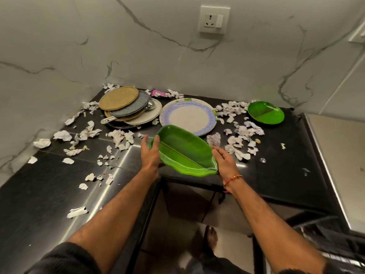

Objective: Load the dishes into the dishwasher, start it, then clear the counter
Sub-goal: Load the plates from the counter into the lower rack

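Both hands are on the green leaf plate [183, 153], which is hanging tilted over the front edge of the worktop [286, 171]. The left hand [151, 153] is cupping the far-left end, fingers [157, 142] hooking over the rim. The right hand [225, 162] is taking the near-right end, thumb lying along the rim; its other fingers are underneath, so I cannot tell how tightly they are curling.

The plate is looking like moulded plastic: light, stiff and glossy, so probably a bit slick, and unlikely to shatter. Gripping both ends by the raised rim is looking like the sensible hold for such a long shape.

More loading is waiting behind it. A round plate [188, 116] with a blue border is sitting just beyond, a stack [126, 105] of round plates with a spoon [150, 104] tucked in is sitting to the back left, and a second green dish [265, 112] is resting far right.

The worktop is dark, polished stone, throwing reflections, and crumpled paper scraps [240, 110] are lying all over it. Marble-veined walls are closing in the corner, with a socket [214, 19] up on the back wall. Racks of what is probably the dishwasher [335, 240] are showing bottom right.
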Demonstrator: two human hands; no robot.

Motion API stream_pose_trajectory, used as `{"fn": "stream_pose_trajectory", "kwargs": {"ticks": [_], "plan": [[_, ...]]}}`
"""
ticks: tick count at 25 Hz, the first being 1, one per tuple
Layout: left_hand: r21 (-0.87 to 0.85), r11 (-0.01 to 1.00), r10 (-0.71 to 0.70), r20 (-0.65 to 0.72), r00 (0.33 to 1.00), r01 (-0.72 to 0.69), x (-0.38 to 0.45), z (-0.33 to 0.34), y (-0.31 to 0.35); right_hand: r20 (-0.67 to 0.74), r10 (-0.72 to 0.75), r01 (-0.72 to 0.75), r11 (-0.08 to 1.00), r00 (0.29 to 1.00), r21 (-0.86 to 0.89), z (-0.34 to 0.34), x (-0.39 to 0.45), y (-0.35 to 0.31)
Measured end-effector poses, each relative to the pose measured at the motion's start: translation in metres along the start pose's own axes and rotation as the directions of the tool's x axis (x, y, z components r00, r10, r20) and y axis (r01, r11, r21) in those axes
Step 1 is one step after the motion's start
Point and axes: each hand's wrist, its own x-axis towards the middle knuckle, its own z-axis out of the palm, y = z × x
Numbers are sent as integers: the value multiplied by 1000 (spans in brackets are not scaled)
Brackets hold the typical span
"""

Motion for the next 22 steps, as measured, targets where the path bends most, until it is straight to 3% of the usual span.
{"fn": "stream_pose_trajectory", "kwargs": {"ticks": [2, 5, 10, 17, 22], "plan": [[41, 998, 47, -14, 999, -46, -6, 7, -15, -35, 8, -7, 999, 999, 37, -21, -26, -5], [111, 990, 79, 78, 994, -88, -27, 23, -40, -134, 78, -68, 995, 988, 74, -52, -68, -6], [86, 995, -74, 260, 963, 53, -90, 66, -54, -313, 172, -164, 985, 934, 50, -105, -120, 16], [189, 982, -80, 513, 855, -21, -172, 137, -92, -487, 238, -180, 970, 840, 164, -198, -176, 52], [352, 934, -188, 624, 758, -58, -252, 194, -158, -540, 345, -225, 934, 768, 277, -296, -235, 106]]}}
